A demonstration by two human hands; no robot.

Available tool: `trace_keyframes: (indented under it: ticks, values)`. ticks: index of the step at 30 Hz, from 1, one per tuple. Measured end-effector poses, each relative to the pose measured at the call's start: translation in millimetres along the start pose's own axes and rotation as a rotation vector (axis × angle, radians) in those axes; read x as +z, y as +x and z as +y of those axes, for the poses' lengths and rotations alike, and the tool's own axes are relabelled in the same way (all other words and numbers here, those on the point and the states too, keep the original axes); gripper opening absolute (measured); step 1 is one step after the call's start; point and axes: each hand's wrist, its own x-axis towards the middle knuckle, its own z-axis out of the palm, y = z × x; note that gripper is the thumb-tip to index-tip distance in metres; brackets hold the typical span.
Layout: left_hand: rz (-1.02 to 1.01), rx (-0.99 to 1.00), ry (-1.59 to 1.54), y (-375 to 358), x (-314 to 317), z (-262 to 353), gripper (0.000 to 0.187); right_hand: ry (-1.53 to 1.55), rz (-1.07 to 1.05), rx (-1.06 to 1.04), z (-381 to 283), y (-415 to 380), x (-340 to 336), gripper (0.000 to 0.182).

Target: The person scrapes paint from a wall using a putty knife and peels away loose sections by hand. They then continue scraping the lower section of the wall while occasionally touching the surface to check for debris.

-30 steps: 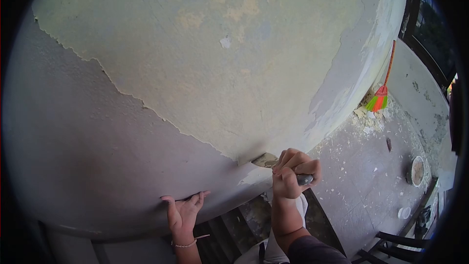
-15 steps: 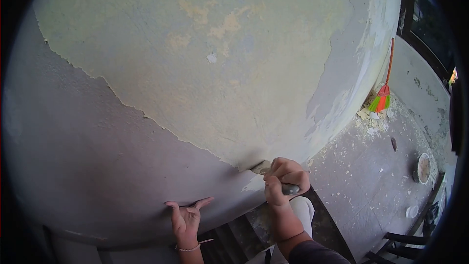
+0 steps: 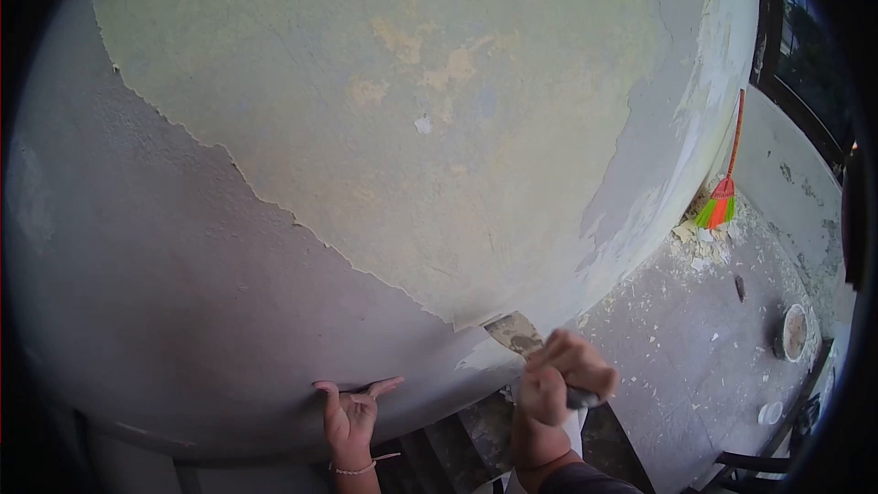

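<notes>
My right hand [image 3: 569,377] is closed round the dark handle of a scraper [image 3: 516,333]. Its broad, stained metal blade points up and left, with its tip beside the lower end of the ragged paint edge. To the left, my left hand [image 3: 352,416] rests against the grey-painted part of the wall [image 3: 247,311], fingers spread, holding nothing. Above that jagged edge, the wall shows a bared pale green-yellow layer [image 3: 384,174] with tan patches and a small white spot.
At the right, a broom [image 3: 717,205] with green and orange bristles leans near the corner, over a heap of paint flakes [image 3: 700,242]. More flakes litter the grey floor [image 3: 672,366]. A bucket [image 3: 791,333] and a small white container [image 3: 770,413] stand farther right. Dark steps [image 3: 448,434] lie below my hands.
My right hand has moved right and down with the scraper, whose blade now shows more fully. My left hand keeps its place on the wall. The view has shifted slightly.
</notes>
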Motion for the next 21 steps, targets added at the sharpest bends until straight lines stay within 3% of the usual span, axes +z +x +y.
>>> trace_keyframes:
  ticks: [1, 2, 3, 6, 9, 11, 14, 17, 19, 20, 21]
  values:
    - [-0.014, -0.016, -0.012, 2, -2, 2, 0.103, -0.094, -0.03, 0.028, 24, -13, 0, 0.03]
    - [-0.031, -0.036, -0.023, 3, -4, 2, 0.104, -0.284, -0.03, 0.226, 42, -29, -5, 0.032]
    - [-0.033, -0.042, -0.024, 1, -4, -1, 0.103, -0.339, -0.091, 0.28, 51, -31, -3, 0.033]
    - [-0.055, -0.026, -0.017, 8, 5, -3, 0.102, -0.003, 0.03, 0.028, 15, -16, -5, 0.029]
    - [0.007, -0.006, -0.015, -1, 4, -1, 0.104, 0.053, 0.092, -0.167, -5, 4, 3, 0.025]
    - [-0.009, -0.024, -0.044, 2, -2, 1, 0.107, -0.122, 0.05, 0.07, 31, -14, -3, 0.023]
    - [-0.158, -0.006, 0.16, 4, -7, 3, 0.127, -0.055, 0.048, 0.073, 8, 4, -3, 0.022]
    - [-0.067, 0.006, 0.08, 3, -3, 0, 0.125, -0.039, 0.058, 0.072, 20, 5, 1, 0.024]
    - [0.014, 0.0, -0.031, 1, 1, 1, 0.112, -0.111, 0.05, 0.128, 37, -13, -6, 0.029]
    - [0.052, -0.011, -0.088, 1, 2, -1, 0.105, -0.352, -0.103, 0.299, 61, -35, -16, 0.029]
    - [0.0, -0.023, -0.031, 0, -1, -2, 0.112, -0.319, -0.099, 0.33, 63, -40, -13, 0.03]
